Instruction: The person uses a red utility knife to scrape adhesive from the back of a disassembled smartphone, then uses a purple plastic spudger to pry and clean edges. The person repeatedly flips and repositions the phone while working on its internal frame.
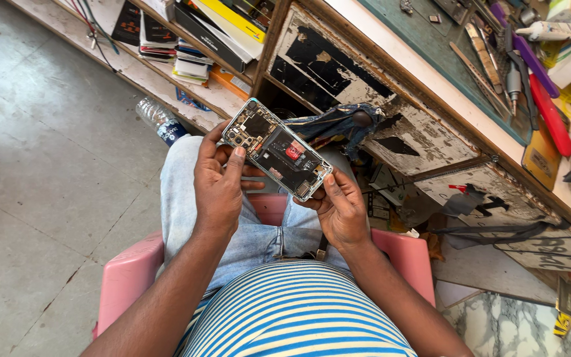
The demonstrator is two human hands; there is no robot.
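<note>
grey concrete floor [41, 172] on the left, cracked in places. low wooden shelf [133, 69] runs along the top left, paint worn, stacked with thin boxes and booklets [186, 46]. a clear plastic bottle [156, 119] lies on the floor just beside the shelf's edge.

i sit on a pink plastic stool [127, 271], jeans on, blue and white striped shirt at the bottom of the view.

my left hand [219, 185] holds the opened phone [277, 149] over my knees. grip here: fingers wrapped behind the camera end, thumb laid flat across the front edge, pinching that end. phone has its back cover off, inner boards showing, camera cluster at the upper left end, a small red patch near the middle. it sits tilted, long axis running from upper left down to lower right, above my lap and just in front of the drawer front.

my right hand [340, 210] takes the lower right end of the phone. grip: fingertips curled up under the corner, thumb against the bottom edge, pinching it. both hands touch the phone, apart from each other.

behind the phone, a wooden drawer front [338, 66] with peeling black and white paint, a bit of dark blue cloth [338, 122] hanging from its knob.

far right, the worktop [391, 33] with a green mat, crowded with tools: a screwdriver [514, 82], a purple strip [530, 56], a red handle [551, 116]. loose cables hang below.
</note>
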